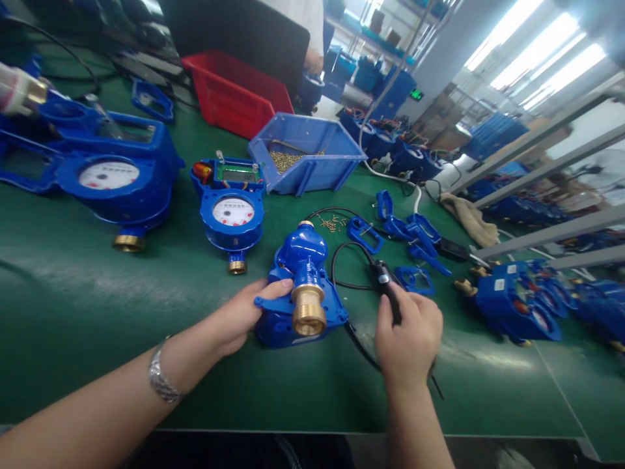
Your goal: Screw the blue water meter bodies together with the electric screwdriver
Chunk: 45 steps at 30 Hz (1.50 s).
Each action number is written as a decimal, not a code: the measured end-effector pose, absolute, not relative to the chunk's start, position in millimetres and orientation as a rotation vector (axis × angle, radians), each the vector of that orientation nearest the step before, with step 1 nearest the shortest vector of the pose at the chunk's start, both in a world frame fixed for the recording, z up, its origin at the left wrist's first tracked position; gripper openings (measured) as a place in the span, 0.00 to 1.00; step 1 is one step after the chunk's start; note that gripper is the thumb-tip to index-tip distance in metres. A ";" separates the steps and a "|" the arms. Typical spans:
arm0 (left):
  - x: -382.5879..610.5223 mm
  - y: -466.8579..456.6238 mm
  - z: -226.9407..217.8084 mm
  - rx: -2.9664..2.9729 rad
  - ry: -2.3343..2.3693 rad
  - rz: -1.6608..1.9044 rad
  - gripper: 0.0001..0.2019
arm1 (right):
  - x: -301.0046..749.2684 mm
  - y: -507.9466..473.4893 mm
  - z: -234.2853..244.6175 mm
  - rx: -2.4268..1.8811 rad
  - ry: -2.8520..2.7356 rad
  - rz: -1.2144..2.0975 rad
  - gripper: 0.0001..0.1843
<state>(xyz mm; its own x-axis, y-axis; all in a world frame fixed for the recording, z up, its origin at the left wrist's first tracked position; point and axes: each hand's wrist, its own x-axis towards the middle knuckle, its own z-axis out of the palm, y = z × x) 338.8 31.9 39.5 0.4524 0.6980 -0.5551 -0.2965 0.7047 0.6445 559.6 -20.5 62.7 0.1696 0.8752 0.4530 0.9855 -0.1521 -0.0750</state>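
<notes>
My left hand is closed on the side of a blue water meter, its thumb on the blue housing. The meter lies turned over on the bench, with its brass threaded end facing me. To its right, my right hand is wrapped round a black corded electric screwdriver, held apart from the meter. Where its tip points is hard to make out. Loose brass screws lie just beyond the meter. Blue plastic covers lie near the screwdriver.
An opened meter with a circuit board and a larger one stand at left. A blue bin of screws and a red bin sit behind. More meters and grey rails are at right. A person's hand shows at the back.
</notes>
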 end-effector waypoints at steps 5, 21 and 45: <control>337.7 32.4 42.1 0.531 0.888 0.579 0.20 | 617.0 -4.0 39.1 -2.492 -1.649 -0.154 0.27; 351.8 19.4 44.9 0.559 0.787 0.436 0.17 | 569.6 6.6 165.2 -0.980 -0.858 0.594 0.14; 363.1 17.1 41.6 0.523 0.952 0.471 0.33 | 534.9 29.1 93.2 -1.081 -0.930 0.877 0.15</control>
